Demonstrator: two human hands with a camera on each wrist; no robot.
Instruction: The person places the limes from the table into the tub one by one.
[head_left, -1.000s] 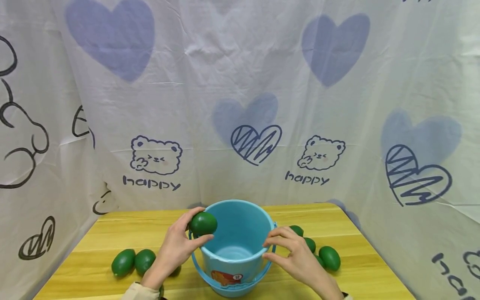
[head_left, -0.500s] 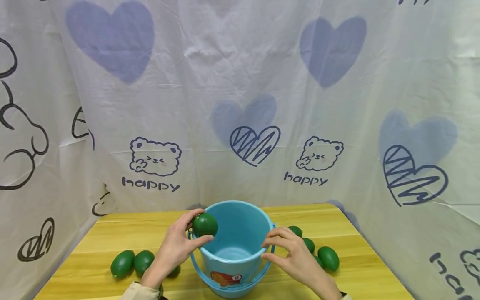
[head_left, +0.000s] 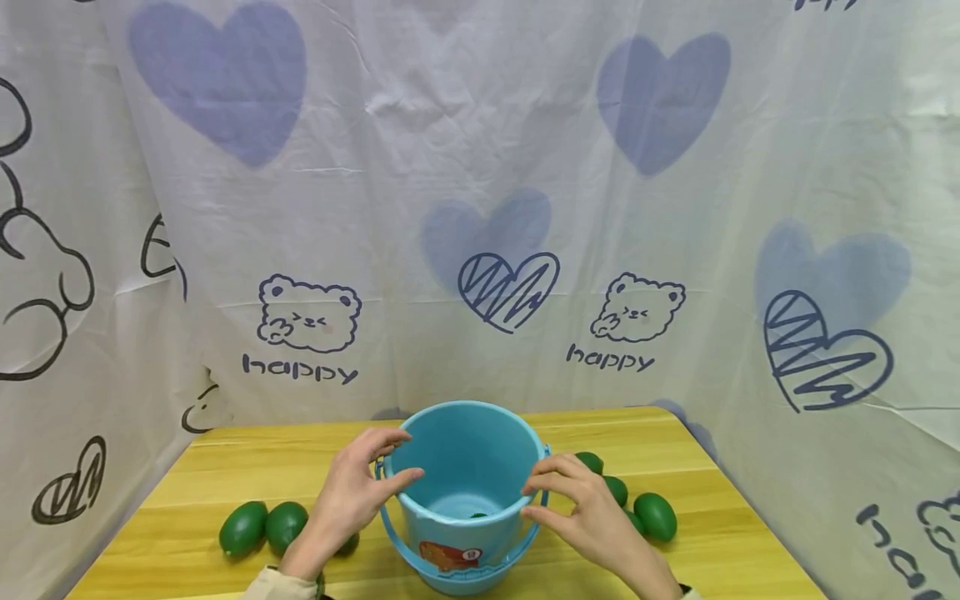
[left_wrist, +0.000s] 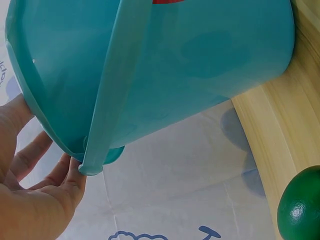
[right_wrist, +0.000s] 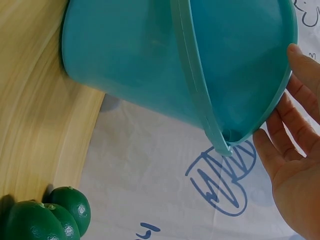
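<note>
A light blue bucket (head_left: 469, 533) stands upright on the table, its handle hanging down in front. Just inside its front rim a sliver of a green lime (head_left: 478, 516) shows; the rest is hidden by the wall. My left hand (head_left: 360, 479) is at the left rim, thumb and fingers spread apart with nothing between them. Across from it, my right hand (head_left: 581, 504) has its fingertips right at the right rim, fingers gently bent and holding no fruit. In the right wrist view the thumb (right_wrist: 302, 62) and fingertips line the rim.
Left of the bucket, several limes (head_left: 243, 529) lie on the wooden table (head_left: 247, 454), some partly behind the left forearm. More limes (head_left: 656, 517) lie to the right, partly behind the right hand. A printed white cloth (head_left: 465, 167) hangs behind and at both sides.
The left hand has let go of the lime it held at the rim, and a bit of green now shows inside the bucket. The right hand has stayed nearly still.
</note>
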